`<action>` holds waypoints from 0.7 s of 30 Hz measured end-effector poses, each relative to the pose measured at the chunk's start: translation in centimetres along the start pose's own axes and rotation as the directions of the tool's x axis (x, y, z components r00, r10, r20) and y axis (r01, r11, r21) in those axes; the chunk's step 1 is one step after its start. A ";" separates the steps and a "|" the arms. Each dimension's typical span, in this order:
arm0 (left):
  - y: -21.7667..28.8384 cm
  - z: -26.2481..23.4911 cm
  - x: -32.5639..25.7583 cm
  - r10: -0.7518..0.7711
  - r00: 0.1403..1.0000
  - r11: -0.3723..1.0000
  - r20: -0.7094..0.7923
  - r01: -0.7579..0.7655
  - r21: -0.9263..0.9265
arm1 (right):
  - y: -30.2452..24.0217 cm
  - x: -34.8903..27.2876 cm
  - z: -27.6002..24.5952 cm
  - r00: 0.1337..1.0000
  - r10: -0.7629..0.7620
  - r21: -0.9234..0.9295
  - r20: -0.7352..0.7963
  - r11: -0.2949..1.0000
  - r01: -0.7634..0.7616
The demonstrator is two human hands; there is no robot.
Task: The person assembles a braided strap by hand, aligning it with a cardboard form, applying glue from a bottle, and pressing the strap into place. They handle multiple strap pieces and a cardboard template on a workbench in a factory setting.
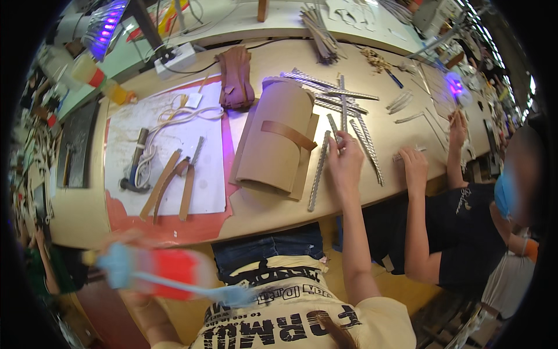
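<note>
At the lower left my left hand (pixel 129 238) is closed round a plastic bottle (pixel 174 272) with a red band and light-blue cap parts. Motion blurs both, and the bottle partly covers the hand. It is tilted nearly flat, in front of the table's near edge. My right hand (pixel 347 158) pinches a short grey-green strip (pixel 332 122) over the table. Just left of those fingers lies a braided silvery strip (pixel 318 174). Further left, a rolled tan board (pixel 273 136) with a brown leather strap (pixel 288 135) round it rests on a flat board.
More braided strips (pixel 367 142) lie beyond my right hand. At left, a hammer (pixel 138 160), leather straps (pixel 187 189) and pale cord (pixel 189 114) lie on a white sheet (pixel 200 151). Brown leather (pixel 235 75) sits behind. A co-worker's hands (pixel 414 166) work close on the right.
</note>
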State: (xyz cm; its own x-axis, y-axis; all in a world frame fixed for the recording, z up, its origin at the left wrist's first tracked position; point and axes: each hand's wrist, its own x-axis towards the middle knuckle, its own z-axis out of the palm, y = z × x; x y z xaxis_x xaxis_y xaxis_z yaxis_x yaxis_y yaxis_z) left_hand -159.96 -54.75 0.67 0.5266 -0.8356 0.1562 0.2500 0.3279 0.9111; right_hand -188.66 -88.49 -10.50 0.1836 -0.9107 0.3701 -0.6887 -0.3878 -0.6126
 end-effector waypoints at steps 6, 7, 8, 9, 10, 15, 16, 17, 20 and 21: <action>-8.8 13.7 5.0 -0.154 0.816 0.982 0.557 0.064 0.177 | -1.3 -5.3 -6.5 0.952 -0.264 0.346 0.157 0.917 0.198; -9.9 15.8 5.1 -0.198 0.860 0.979 0.470 0.197 0.052 | -1.5 -6.2 -6.9 0.916 -0.380 0.517 0.131 0.814 0.264; -10.9 17.8 5.4 -0.150 0.894 0.979 0.421 0.195 -0.066 | -1.8 -7.3 -7.2 0.939 -0.189 0.640 0.289 0.767 -0.043; -11.2 18.9 5.6 -0.249 0.873 0.953 0.419 0.297 -0.051 | -2.2 -8.4 -7.1 0.929 0.096 0.807 0.359 0.469 -0.360; -11.5 19.6 5.9 -0.275 0.850 0.939 0.449 0.338 -0.065 | -2.4 -9.2 -7.0 0.899 0.203 0.872 0.388 0.235 -0.430; -12.4 20.2 7.1 -0.232 0.818 0.928 0.527 0.023 0.372 | -2.0 -9.1 -6.5 0.932 -0.253 0.890 -0.260 0.313 0.333; -12.9 19.9 7.4 -0.156 0.787 0.786 0.597 -0.268 0.558 | -1.5 -8.4 -7.0 0.885 -0.325 0.821 -0.332 0.364 0.441; -13.5 19.8 7.2 -0.027 0.767 0.460 0.641 -0.560 0.689 | -1.1 -7.9 -7.7 0.896 -0.283 0.844 -0.342 0.326 0.425; -16.2 19.7 6.7 0.014 0.596 0.054 0.803 -0.802 0.595 | 0.2 -5.6 -9.4 0.919 0.001 0.917 -0.395 0.055 0.395; -17.1 20.0 5.9 -0.093 0.594 0.033 0.799 -0.800 0.599 | 1.0 -4.2 -9.7 0.919 0.057 0.918 -0.391 0.102 0.384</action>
State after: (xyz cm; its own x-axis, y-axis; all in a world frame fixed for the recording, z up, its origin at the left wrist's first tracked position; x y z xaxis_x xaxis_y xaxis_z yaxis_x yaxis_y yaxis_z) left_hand -177.43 -74.11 -6.37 -0.3594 -0.8792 0.3129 -0.8998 0.4154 0.1335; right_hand -196.92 -83.66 -5.82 -0.1445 -0.8031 0.5780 0.6442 -0.5197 -0.5611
